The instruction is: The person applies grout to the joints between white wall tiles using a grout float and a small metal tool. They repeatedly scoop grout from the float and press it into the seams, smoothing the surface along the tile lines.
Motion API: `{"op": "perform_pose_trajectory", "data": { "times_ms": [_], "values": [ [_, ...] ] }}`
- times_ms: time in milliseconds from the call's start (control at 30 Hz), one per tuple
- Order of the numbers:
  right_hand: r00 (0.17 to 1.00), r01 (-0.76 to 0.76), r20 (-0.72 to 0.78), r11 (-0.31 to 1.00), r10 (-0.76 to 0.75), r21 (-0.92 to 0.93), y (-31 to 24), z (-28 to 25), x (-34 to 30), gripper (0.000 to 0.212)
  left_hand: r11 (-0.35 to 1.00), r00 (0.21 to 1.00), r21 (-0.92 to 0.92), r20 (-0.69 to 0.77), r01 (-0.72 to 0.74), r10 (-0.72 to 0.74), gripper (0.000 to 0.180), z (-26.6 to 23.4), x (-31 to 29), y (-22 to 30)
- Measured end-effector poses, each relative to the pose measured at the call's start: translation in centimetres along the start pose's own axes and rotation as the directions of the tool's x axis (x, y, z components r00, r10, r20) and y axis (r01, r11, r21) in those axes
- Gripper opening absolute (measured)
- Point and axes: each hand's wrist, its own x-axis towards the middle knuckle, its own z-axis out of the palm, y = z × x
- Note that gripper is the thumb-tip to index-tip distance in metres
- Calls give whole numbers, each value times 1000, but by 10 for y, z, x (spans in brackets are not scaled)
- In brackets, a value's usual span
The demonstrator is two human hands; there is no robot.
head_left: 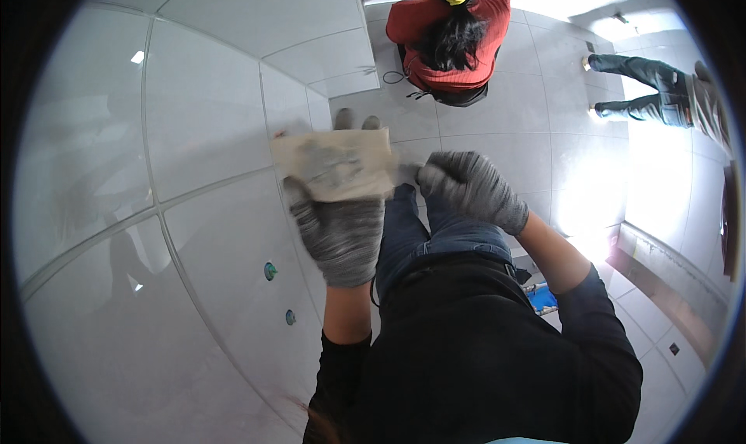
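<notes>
Landmark: the pale board (pixel 373 186) in my left hand; all places taken from it. White tiled wall (pixel 202 110): largest surface, left of the board and running on past its near side, grey joints visible. Grey tiled floor (pixel 513 110): beyond the board and to its right, strongly lit at far right. Person in a red top (pixel 454 47): low down past the board's far side, slightly right, back toward me, dark cap on. Second person (pixel 660 94): well apart to the right, dark trousers. My left hand (pixel 342 238), grey glove: under the board, holding it; thumb at its near left corner, two fingertips showing past its far edge, fingers only partly open. My right hand (pixel 474 187), same glove type: just right of the board, fingers curled inward; blur at the fingertips, cannot tell whether they grip anything. Grey smear (pixel 330 164): on the board's face, outline blurred. Two small round fittings (pixel 270 270): set in the wall, nearer me than the board.
</notes>
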Motion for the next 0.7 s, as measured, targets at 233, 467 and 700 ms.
{"op": "perform_pose_trajectory", "data": {
  "times_ms": [233, 467, 700],
  "values": [
    [955, 289, -128, 931, -266, 223, -20, 3, -23, 26, 966, 988, 215, -31, -143, 153, 49, -7, -3, 12],
    [997, 77, 21, 997, -77, -11, -30, 33, -20, 32, 999, 998, -33, -64, -15, 13, 56, -13, -18, 6],
    [999, 41, 4, 998, -41, 40, -4, 30, -11, 31, 999, 987, 13, -158, 34, -32, 58, -13, -18, 6]
  ]
}}
